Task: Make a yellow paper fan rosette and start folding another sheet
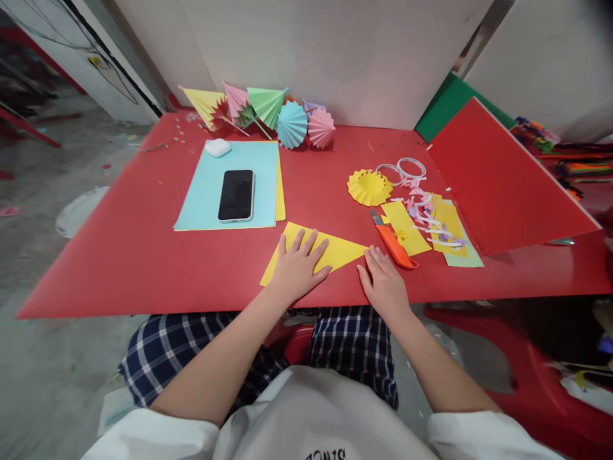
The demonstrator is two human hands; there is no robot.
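Note:
A folded yellow paper triangle [342, 251] lies flat near the table's front edge, its narrow tip toward the right. My left hand [299, 265] rests on its wide left part, fingers spread and palm down. At the right tip is my right hand [383, 278], with its fingers stretched out and its fingertips touching or just beside the paper's point. Just beyond that hand lies an orange utility knife [395, 245]. Yellow paper scraps [407, 230] and a pleated yellow paper disc [370, 187] are farther back.
A white phone [236, 195] and a white rounded object [218, 147] lie on light blue paper sheets [196, 204]. Several small paper umbrellas [268, 105] stand against the wall. Tape rings [410, 168] lie behind the scraps. A red board [507, 179] leans at the right of the red table [143, 268].

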